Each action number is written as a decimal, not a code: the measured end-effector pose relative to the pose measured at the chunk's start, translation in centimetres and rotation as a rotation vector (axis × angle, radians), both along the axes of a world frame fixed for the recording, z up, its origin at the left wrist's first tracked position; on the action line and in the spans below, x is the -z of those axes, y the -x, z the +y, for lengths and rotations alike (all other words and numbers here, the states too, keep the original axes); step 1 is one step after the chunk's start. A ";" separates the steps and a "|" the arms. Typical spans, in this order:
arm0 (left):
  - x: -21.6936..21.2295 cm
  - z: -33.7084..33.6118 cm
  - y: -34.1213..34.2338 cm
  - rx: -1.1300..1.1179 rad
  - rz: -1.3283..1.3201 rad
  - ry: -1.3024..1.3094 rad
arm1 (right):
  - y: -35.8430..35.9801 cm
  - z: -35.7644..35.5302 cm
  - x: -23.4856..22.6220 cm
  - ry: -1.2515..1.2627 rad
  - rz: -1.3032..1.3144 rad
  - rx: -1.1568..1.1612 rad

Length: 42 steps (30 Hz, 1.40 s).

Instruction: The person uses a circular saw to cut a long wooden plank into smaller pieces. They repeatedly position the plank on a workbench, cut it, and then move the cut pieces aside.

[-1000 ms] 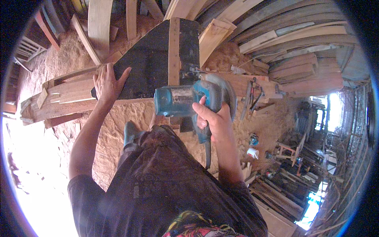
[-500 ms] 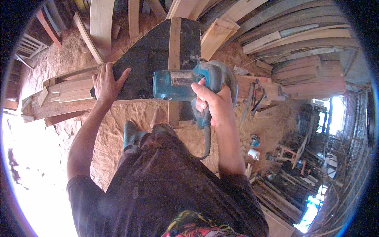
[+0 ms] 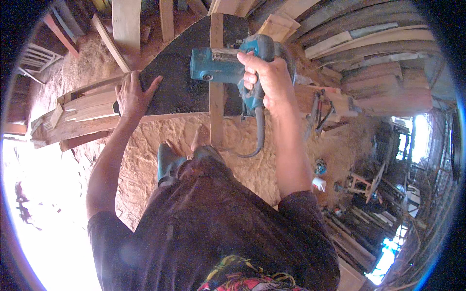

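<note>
While my right hand (image 3: 267, 80) curls its fingers (image 3: 250, 72) fully around the handle of the teal power planer (image 3: 228, 63), my left hand (image 3: 130, 94) lies flat, fingers spread and gripping nothing, on the near left edge of the dark board (image 3: 179, 77). That dark board is my landmark: a wide, black-faced panel that serves as the surface and narrows toward its far end. 1 narrow wooden strip (image 3: 216, 82) runs lengthwise down the middle of the dark board and overhangs its near edge. The planer sits on top of that strip, toward the far half of the dark board, with its body reaching left of the strip and its handle on the right. A grey power cord (image 3: 259, 133) drops from the planer's handle past the dark board's near edge and loops just below it. Left of the dark board, under my left wrist, lies a loose stack of pale wooden planks (image 3: 80, 114). Below the dark board's near edge the floor is thick with sawdust (image 3: 145, 140), and 1 bare foot (image 3: 199, 138) shows there beside the overhanging strip. Beyond the dark board's right side more timber is stacked (image 3: 378, 72), and beyond its far left corner 2 pale boards (image 3: 127, 24) stand or lean; I cannot tell which.
</note>
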<state>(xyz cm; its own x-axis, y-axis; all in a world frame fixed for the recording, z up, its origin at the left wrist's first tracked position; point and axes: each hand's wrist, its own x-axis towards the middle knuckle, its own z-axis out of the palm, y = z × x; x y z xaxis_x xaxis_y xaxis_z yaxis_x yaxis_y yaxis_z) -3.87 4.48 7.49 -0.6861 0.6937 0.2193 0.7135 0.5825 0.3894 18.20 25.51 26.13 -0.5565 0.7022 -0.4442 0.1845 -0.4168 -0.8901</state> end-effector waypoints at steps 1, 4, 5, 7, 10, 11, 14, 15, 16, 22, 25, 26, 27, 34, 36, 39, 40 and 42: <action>-0.1 0.0 0.0 -0.001 0.003 0.001 | 0.3 0.7 0.0 0.007 0.010 -0.009; -0.1 0.3 0.0 -0.007 0.015 0.001 | 1.9 2.9 0.7 -0.036 0.043 -0.020; -0.1 0.6 0.1 -0.012 0.026 -0.001 | 2.4 3.7 0.8 -0.066 0.044 -0.021; -0.2 0.4 -0.1 -0.026 0.016 0.016 | 3.0 4.6 0.9 -0.136 0.048 -0.016; -0.4 0.3 -0.3 -0.049 -0.043 0.067 | 1.5 4.5 0.5 -0.241 0.058 0.071; -0.5 0.5 0.1 -0.061 -0.063 0.084 | 0.9 5.1 -0.3 -0.265 0.119 0.080; -1.2 0.6 -0.1 -0.086 -0.105 0.144 | -2.3 5.7 -3.3 -0.318 0.133 0.085; -1.2 0.5 -0.2 -0.097 -0.103 0.152 | -3.6 5.8 -4.3 -0.354 0.131 0.080; -1.1 0.5 -0.1 -0.114 -0.100 0.157 | -4.9 6.1 -5.1 -0.391 0.131 0.069; -0.8 0.6 0.1 -0.095 -0.129 0.152 | -12.9 9.3 -3.7 -0.543 -0.109 0.130; -1.5 0.5 -0.2 -0.100 -0.148 0.165 | -16.1 10.4 -0.7 -0.569 -0.273 0.165; -1.9 0.6 -0.3 -0.104 -0.162 0.178 | -17.2 11.1 0.7 -0.562 -0.316 0.159; -1.6 0.4 -0.1 -0.122 -0.147 0.188 | -18.4 11.8 2.2 -0.553 -0.360 0.153; 0.0 0.0 1.1 -0.152 -0.165 0.180 | -24.0 15.8 10.5 -0.726 -0.728 0.042; 0.8 -0.4 1.6 -0.126 -0.160 0.135 | -24.4 16.4 12.1 -0.808 -0.790 0.018; 1.0 -0.3 1.8 -0.110 -0.149 0.101 | -24.5 16.7 13.1 -0.821 -0.793 0.003; 0.9 -0.3 1.8 -0.099 -0.136 0.094 | -24.6 16.9 13.4 -0.866 -0.785 -0.001; 0.6 -0.2 1.8 -0.102 -0.146 0.114 | -24.5 17.0 13.7 -0.959 -0.798 -0.014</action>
<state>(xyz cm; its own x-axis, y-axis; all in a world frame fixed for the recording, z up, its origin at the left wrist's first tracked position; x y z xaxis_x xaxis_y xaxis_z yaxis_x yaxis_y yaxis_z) -5.67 4.28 6.84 -0.7729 0.6335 0.0363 0.5892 0.6953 0.4117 42.70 42.55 12.45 -0.3771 0.9258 0.0269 0.8121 0.3444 -0.4711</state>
